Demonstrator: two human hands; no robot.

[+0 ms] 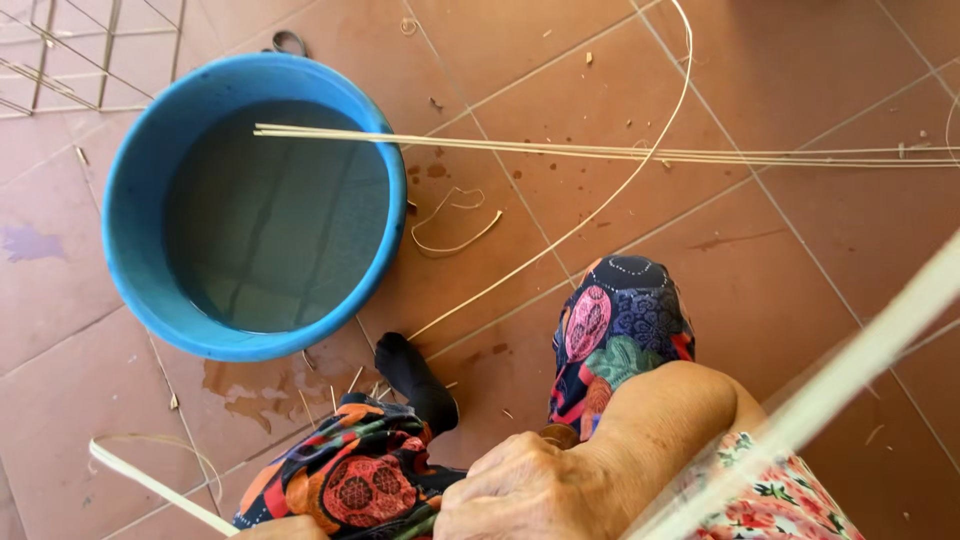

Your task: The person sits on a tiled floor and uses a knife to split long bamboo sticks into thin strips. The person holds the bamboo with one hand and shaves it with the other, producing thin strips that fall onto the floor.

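My right hand (525,490) sits at the bottom centre, its forearm coming in from the right out of a floral sleeve. Its fingers are curled, and a small brown rounded handle end (560,435) shows just above the knuckles. Only a sliver of my left hand (285,528) shows at the bottom edge. A pale flat strip (150,480) runs up and left from it; the grip itself is hidden. Both hands rest over my knees in patterned trousers (360,480). A black-socked foot (415,375) points toward a blue basin of water (135,200).
Several long thin cane strips (600,152) lie across the basin rim and run off to the right. One long cane (600,205) curves over the brown floor tiles. A blurred pale strip (860,365) crosses close to the camera at right. A wire frame (70,50) stands at top left.
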